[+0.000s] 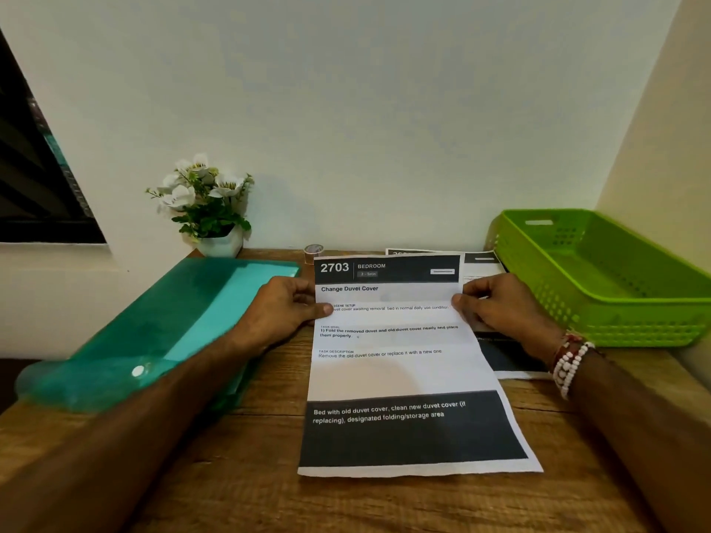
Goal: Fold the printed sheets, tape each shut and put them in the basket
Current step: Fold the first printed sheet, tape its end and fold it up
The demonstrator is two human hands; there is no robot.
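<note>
A printed sheet (400, 375) headed "2703 Bedroom, Change Duvet Cover" lies unfolded in front of me, its far end lifted off the wooden table (250, 475). My left hand (284, 305) pinches its left edge near the top, thumb on the paper. My right hand (500, 305) pinches the right edge at the same height. More printed sheets (488, 263) lie under and behind it on the right. A small roll of tape (314, 251) stands at the back of the table. The green plastic basket (600, 313) sits at the right, empty.
A translucent green document folder (154, 325) lies at the left, overhanging the table edge. A white pot of artificial flowers (207, 209) stands behind it against the wall. The wall closes the back, and a side wall runs behind the basket.
</note>
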